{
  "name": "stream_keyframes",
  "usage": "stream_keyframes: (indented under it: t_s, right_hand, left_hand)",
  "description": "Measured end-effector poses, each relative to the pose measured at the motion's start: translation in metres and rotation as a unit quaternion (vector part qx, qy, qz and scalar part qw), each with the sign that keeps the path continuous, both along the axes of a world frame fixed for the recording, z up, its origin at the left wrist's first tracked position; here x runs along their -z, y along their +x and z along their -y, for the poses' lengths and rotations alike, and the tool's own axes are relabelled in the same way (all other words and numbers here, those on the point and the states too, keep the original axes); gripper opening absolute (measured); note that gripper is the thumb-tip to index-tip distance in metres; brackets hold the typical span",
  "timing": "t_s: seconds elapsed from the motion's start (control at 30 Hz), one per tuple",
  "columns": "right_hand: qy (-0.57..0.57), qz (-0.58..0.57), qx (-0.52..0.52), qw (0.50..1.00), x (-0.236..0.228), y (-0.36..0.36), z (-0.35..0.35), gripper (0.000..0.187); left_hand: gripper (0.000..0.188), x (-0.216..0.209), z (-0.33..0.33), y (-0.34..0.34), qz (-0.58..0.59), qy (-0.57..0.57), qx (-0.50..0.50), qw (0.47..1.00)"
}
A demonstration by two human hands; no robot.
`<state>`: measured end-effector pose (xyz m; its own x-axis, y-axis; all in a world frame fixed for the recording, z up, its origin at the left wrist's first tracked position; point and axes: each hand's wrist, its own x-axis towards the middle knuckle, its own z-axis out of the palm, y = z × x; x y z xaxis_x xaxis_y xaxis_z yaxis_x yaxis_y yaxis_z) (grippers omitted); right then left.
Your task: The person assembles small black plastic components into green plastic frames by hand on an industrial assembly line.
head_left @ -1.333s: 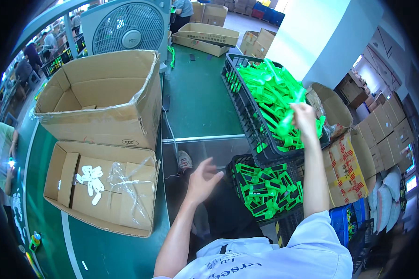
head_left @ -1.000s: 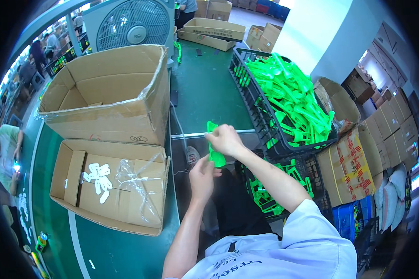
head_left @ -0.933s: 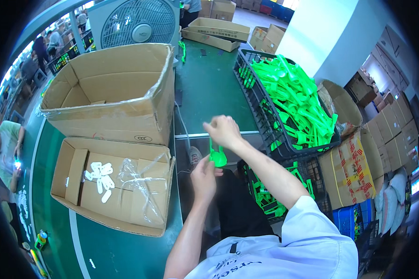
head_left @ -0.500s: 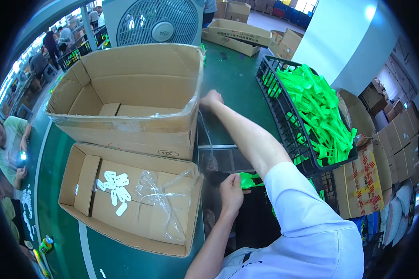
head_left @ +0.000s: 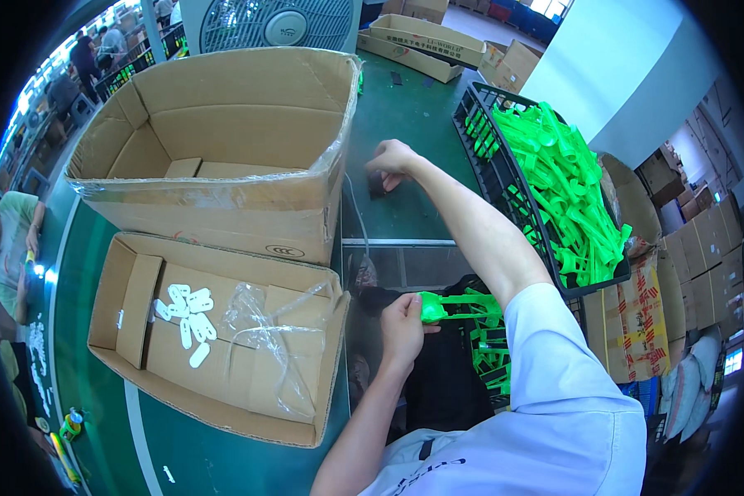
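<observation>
My left hand (head_left: 403, 332) is closed on a bright green plastic part (head_left: 432, 307), held over my lap. The part has a rounded end at my fingers and thin green strips running to the right. My right arm reaches forward across the green table. At its end my right hand (head_left: 394, 159), with fingers curled, is on a small dark piece (head_left: 377, 185) at the tabletop, just right of the tall cardboard box. The fingertips are partly hidden, and what the dark piece is cannot be made out.
A tall open cardboard box (head_left: 215, 202) stands at left. Nearer is a shallow cardboard box (head_left: 248, 417) with white oval pieces (head_left: 192, 318) and clear plastic film. A black crate (head_left: 517, 186) at right brims with green parts (head_left: 562, 190). More green parts (head_left: 492, 355) lie beside my lap. A fan (head_left: 285, 29) stands behind.
My right hand has come away from the tall box's corner, rightward, and a dark piece now shows under its fingers. My left hand still holds the green part. The whole view has shifted slightly.
</observation>
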<state>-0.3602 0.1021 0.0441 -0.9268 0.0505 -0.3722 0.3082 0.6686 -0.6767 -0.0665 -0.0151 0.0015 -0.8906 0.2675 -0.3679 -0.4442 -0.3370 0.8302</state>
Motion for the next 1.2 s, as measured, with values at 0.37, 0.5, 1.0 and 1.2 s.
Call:
stream_keyframes:
  t_s: [0.37,0.5,1.0,1.2]
  right_hand:
    - [-0.148,0.067,-0.049,0.986,0.001,0.028,-0.033,0.059]
    - [-0.143,0.071,-0.039,0.986,0.005,0.031,-0.039,0.056]
    - [-0.097,0.013,-0.021,0.995,0.003,0.045,-0.04,0.034]
    - [-0.043,0.015,-0.022,0.999,0.009,0.043,-0.049,0.034]
  left_hand:
    - [0.027,-0.008,0.003,0.002,-0.019,-0.027,0.007,0.999]
    - [0.026,-0.007,0.002,0.002,-0.014,-0.009,0.006,1.0]
    - [0.025,-0.003,0.003,0.002,-0.02,-0.008,0.017,1.0]
    - [0.025,-0.003,0.002,0.003,-0.017,-0.009,0.016,1.0]
